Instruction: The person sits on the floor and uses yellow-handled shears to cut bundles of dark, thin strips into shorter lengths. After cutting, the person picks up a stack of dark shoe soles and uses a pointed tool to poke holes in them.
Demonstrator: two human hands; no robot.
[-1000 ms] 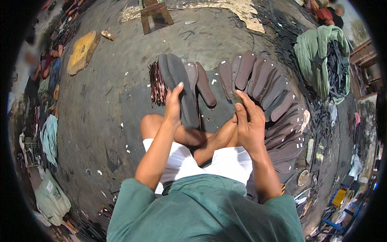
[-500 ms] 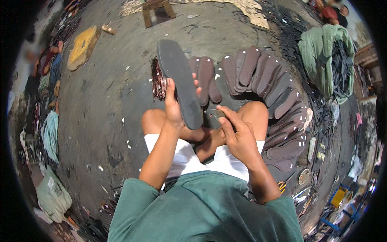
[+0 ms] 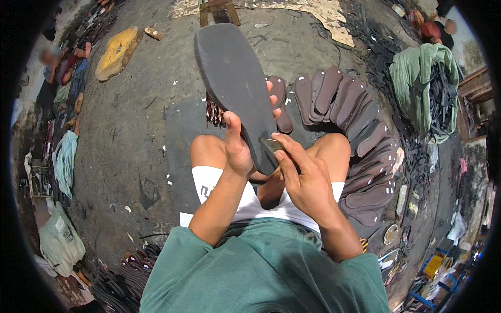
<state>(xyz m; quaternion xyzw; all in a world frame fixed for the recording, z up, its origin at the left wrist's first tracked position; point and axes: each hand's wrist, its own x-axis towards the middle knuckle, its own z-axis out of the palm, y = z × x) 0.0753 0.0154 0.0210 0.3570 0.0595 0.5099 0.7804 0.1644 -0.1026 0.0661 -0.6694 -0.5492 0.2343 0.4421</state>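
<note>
My left hand [image 3: 241, 143] grips a dark grey sandal sole [image 3: 232, 73] from beneath, thumb on one edge and fingertips showing past the other. The sole is tilted up, its broad end far from me. Pinched between the thumb and fingers of my right hand [image 3: 305, 175] is a small flat blade-like piece [image 3: 270, 145]. It lies at the narrow lower end of the sole, by the right edge; whether it presses on the surface is hard to tell. Partly hidden behind the sole is a bundle of shiny brown strips [image 3: 214, 113].
Overlapping brown soles [image 3: 347, 101] curve around my right knee. A green cloth sack [image 3: 417, 65] full of black scraps stands far right. A worn yellow foam block [image 3: 118, 52] lies far left, a wooden stool [image 3: 219, 11] ahead. Other people sit at the far left and far right.
The sole has come up closer and appears larger. My right hand has brought the blade-like piece from beside the sole to its lower end. The view has shifted slightly.
</note>
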